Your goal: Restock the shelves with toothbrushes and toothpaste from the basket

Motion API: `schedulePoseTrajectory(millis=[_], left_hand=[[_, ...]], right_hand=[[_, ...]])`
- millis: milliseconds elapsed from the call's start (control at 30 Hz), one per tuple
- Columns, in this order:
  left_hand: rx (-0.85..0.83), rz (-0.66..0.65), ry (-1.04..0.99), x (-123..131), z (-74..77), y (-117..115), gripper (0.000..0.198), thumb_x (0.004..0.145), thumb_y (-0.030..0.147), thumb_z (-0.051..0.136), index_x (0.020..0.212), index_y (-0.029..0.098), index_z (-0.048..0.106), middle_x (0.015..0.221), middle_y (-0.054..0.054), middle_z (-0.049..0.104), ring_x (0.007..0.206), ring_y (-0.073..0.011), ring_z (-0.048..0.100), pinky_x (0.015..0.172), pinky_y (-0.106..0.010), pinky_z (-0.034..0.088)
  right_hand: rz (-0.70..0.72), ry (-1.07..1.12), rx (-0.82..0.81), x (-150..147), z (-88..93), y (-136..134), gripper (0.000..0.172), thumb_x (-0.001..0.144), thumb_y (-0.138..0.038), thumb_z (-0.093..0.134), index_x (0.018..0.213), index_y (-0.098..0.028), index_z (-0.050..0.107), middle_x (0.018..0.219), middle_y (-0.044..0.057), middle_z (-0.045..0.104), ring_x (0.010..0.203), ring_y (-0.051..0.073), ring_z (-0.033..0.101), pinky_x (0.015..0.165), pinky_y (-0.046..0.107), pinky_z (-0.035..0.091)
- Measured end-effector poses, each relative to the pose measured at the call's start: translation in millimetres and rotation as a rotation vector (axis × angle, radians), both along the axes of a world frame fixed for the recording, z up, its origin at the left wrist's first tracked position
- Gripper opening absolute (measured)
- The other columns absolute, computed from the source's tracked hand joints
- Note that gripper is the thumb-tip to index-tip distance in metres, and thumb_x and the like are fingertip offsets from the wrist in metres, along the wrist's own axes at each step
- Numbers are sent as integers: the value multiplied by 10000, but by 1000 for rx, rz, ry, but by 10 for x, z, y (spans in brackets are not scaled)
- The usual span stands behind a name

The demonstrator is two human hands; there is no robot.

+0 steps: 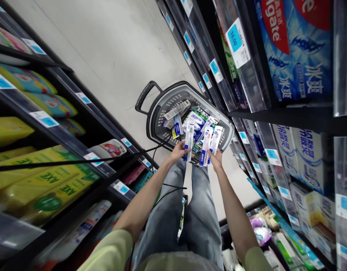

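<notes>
My left hand (179, 151) is closed on the lower edge of a packaged toothbrush (189, 141) in a clear and blue blister pack. In my right hand (216, 158) are two more toothbrush packs (206, 146), held side by side and slightly fanned. All three packs are upright in the view, above the near side of a grey shopping basket (159, 124) with a black handle (144, 92). Inside the basket, white and blue toothpaste boxes (193, 119) and other small packages lie in a jumble, partly hidden by the packs.
Shelves with toothpaste boxes (297, 49) and price tags rise close on the right. On the left, shelves carry yellow AXE packs (49, 177). Pale floor (105, 49) stretches ahead. A black cord (77, 162) crosses from the left edge toward the basket.
</notes>
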State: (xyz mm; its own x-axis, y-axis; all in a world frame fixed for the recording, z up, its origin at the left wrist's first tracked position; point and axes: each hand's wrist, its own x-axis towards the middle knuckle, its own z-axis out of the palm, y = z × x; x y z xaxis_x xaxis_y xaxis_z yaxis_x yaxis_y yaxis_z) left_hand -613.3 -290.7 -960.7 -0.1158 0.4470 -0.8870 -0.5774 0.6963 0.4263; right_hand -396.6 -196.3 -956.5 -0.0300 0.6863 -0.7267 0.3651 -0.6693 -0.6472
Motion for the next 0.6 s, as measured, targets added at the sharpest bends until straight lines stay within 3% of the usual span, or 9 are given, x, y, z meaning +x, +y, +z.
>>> schedulePoseTrajectory(millis=[133,233,367,600], left_hand=[[41,-25,-82,-12,293,-31,562,602,412,908,1040,194,632,945,-21,713,823,-183,674,655,-265,501],[84,-36,-111,-10,706,-28,604,592,411,922,1080,189,643,971,-34,718,863,-208,684,663,-279,518],[152,-35,-123,19,1500,5,703,561,429,937,1141,180,628,971,-59,739,869,-253,706,695,-340,555],[322,-47,-59,-46,3072,2,741,582,418,932,1209,173,623,1033,-100,767,983,-307,715,865,-424,565]], right_hand=[[-26,74,22,-128,280,2,449,691,-349,823,1091,-192,692,1031,66,805,918,247,744,902,416,603],[-36,122,44,-249,675,-21,459,688,-360,826,1090,-192,684,1060,76,804,939,249,748,911,415,603],[-13,144,60,-402,1431,-34,439,676,-378,831,1039,-183,681,1017,78,806,894,236,751,886,393,606],[29,221,165,-623,3064,-55,495,637,-409,871,1030,-166,693,964,82,810,852,241,751,888,408,603]])
